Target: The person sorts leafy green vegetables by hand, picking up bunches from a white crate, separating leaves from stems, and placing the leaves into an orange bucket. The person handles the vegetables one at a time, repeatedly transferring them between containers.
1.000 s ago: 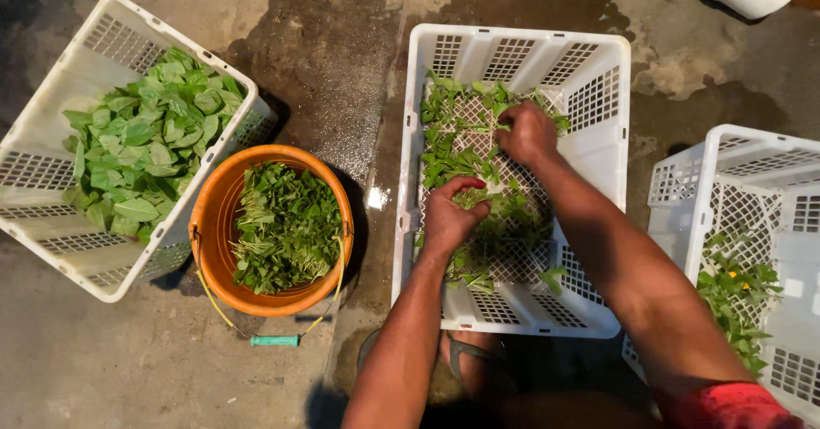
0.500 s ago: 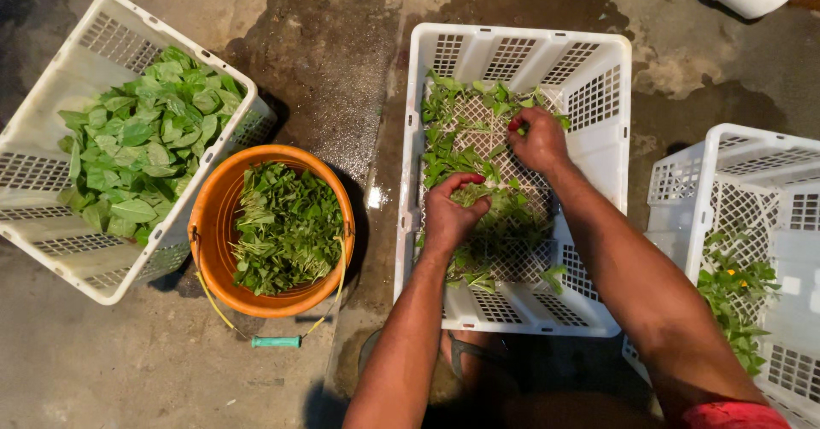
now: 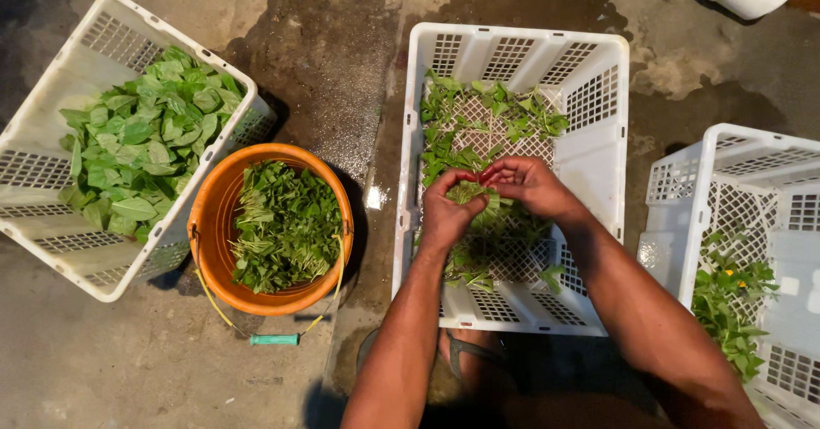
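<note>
Over the middle white crate [image 3: 615,147], my left hand [image 3: 446,214] and right hand [image 3: 531,185] meet, both curled closed around one bunch of leafy stems [image 3: 475,195].

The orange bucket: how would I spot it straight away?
Start at the middle white crate, where both hands work. Look just left of it on the wet concrete: the orange bucket sits there, full of green leaves. It is the only round, coloured container among square white crates.
</note>
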